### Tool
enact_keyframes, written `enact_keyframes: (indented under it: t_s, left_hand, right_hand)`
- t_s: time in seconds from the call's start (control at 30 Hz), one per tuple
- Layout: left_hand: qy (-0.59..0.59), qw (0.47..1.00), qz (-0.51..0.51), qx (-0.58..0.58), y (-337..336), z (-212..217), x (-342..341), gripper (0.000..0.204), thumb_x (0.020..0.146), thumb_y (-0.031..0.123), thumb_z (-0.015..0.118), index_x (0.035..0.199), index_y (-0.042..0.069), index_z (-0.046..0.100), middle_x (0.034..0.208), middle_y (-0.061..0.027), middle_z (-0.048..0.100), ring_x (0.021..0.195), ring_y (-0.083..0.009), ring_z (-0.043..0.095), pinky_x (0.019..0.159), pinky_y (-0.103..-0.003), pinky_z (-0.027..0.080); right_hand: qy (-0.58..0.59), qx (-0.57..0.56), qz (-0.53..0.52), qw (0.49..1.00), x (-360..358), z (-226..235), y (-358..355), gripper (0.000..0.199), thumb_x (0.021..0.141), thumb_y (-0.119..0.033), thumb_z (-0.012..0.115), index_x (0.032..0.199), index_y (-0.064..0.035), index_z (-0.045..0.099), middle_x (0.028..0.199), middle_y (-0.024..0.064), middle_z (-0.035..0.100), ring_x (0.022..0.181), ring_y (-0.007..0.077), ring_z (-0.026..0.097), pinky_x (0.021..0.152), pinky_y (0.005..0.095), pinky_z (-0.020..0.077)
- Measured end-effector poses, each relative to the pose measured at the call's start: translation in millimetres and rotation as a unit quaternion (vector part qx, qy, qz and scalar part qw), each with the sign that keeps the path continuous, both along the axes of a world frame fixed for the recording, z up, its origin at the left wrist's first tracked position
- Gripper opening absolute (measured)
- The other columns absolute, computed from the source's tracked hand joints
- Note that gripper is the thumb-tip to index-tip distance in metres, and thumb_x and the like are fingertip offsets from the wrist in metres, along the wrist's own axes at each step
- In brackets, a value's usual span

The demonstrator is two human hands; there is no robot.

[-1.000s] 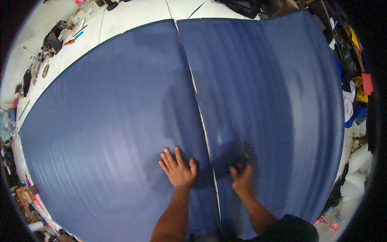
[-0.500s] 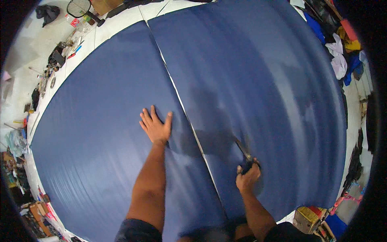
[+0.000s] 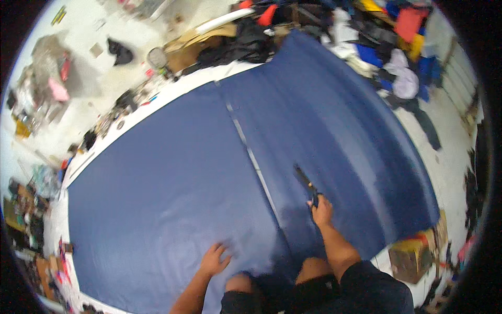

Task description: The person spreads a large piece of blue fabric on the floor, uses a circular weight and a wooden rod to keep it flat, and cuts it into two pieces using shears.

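Dark blue sheet material [image 3: 162,183], smooth and slightly shiny, covers the white work surface in front of me. A long narrow slit splits it into a left and a right piece, with white showing through the gap. My right hand [image 3: 322,210] is closed around the dark handles of a pair of scissors [image 3: 306,180]. Their blades point up and to the left, over the right piece near the slit. Low over the left piece is my left hand [image 3: 214,260], fingers apart and partly blurred, holding nothing. Whether it touches the material I cannot tell.
Along the left edge lie small tools and clutter [image 3: 125,99]. Black cloth [image 3: 246,44] and brown cardboard lie beyond the far edge. Coloured cloth heaps [image 3: 405,78] lie at the far right. A cardboard box [image 3: 410,261] stands at the near right.
My view has tilted up and shows more of the room. My left hand has come off the sheet's middle, back toward me. The gap looks wider. The scissors stay in my right hand, their blades now together.
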State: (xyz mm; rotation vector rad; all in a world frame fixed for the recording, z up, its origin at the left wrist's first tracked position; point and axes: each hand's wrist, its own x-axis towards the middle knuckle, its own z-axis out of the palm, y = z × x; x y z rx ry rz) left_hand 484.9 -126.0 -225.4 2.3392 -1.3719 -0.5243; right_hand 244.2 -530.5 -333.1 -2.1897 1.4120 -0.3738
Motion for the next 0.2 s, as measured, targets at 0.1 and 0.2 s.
enact_keyframes:
  t_s: [0.1, 0.2]
  left_hand:
    - [0.089, 0.950, 0.269, 0.134, 202.1, -34.7, -73.3, 0.042, 0.082, 0.030, 0.072, 0.111, 0.001, 0.066, 0.114, -0.0215, 0.065, 0.115, -0.0396, 0.055, 0.099, -0.046, 0.045]
    - [0.127, 0.892, 0.400, 0.170, 325.8, -61.7, -138.1, 0.051, 0.076, 0.036, 0.075, 0.113, 0.002, 0.068, 0.103, -0.0206, 0.069, 0.102, -0.0355, 0.064, 0.084, -0.044, 0.052]
  right_hand:
    - [0.020, 0.096, -0.048, 0.994, -99.2, 32.2, 66.9, 0.058, 0.083, -0.043, 0.075, 0.112, 0.0026, 0.054, 0.099, 0.0260, 0.065, 0.096, 0.0464, 0.063, 0.080, 0.0513, 0.0491]
    - [0.032, 0.082, -0.126, 0.988, -245.4, 13.2, 142.6, 0.060, 0.084, -0.046, 0.074, 0.110, 0.0049, 0.055, 0.091, 0.0286, 0.066, 0.090, 0.0479, 0.064, 0.078, 0.0512, 0.0507]
